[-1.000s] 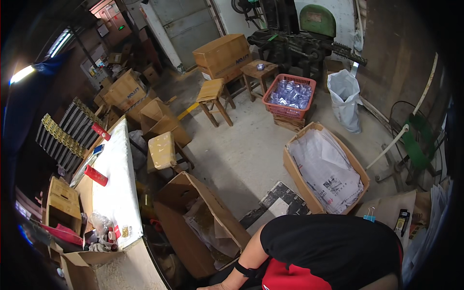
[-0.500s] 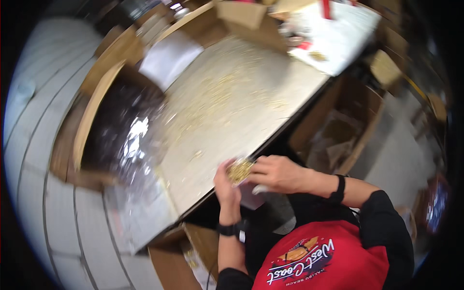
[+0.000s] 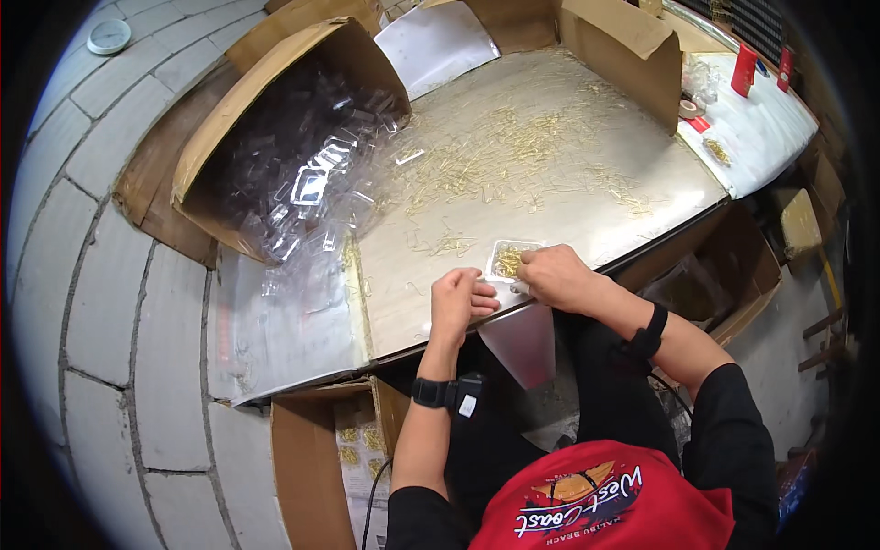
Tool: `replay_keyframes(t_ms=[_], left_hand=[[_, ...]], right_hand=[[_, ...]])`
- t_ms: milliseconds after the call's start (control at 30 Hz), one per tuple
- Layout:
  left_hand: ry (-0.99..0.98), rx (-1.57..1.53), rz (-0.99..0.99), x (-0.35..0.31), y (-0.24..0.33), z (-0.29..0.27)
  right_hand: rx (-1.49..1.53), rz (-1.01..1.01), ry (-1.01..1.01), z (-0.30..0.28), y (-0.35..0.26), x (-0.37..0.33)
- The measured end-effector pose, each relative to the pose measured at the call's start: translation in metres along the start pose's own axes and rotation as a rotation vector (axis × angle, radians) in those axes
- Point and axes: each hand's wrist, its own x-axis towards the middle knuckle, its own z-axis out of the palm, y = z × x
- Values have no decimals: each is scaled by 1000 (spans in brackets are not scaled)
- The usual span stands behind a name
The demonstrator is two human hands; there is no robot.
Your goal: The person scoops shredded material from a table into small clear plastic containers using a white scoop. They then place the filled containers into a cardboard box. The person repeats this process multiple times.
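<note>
At the table's near edge sits a small clear plastic tray (image 3: 507, 262) holding a heap of thin gold-coloured metal pieces. My right hand (image 3: 566, 278) grips its right side, fingers curled over the rim and partly hiding the contents. A whitish covering shows near that thumb. Just left of the tray is my left hand (image 3: 461, 301), apart from it, its fingers loosely bent with nothing visible in them. More thin gold-coloured pieces (image 3: 513, 151) lie scattered across the tabletop (image 3: 403, 307).
A tipped cardboard box (image 3: 197, 151) full of clear plastic trays (image 3: 312, 183) opens toward the table from the left. Below the edge are an open box (image 3: 302, 449) with filled packs and another box (image 3: 756, 298) at right. Red bottles (image 3: 743, 71) stand far right.
The tray has come from between both hands in front of me onto the table edge. My left hand has let go of it; the right stays on it. The view has shifted.
</note>
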Motion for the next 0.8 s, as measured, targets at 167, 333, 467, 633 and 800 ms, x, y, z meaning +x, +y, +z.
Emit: replay_keyframes(t_ms=[167,333,467,633,800], left_hand=[[15,-115,15,-5,-15,1],[-26,-137,0,5,-12,6],[-22,-176,-8,10,-13,6],[5,-170,-17,10,-12,9],[57,-94,-64,11,-1,16]], right_hand=[[61,30,-168,1,-1,15],[267,33,-284,-10,9,30],[405,38,-361,-13,22,37],[346,39,-351,-7,19,38],[150,71,-433,-12,-1,49]])
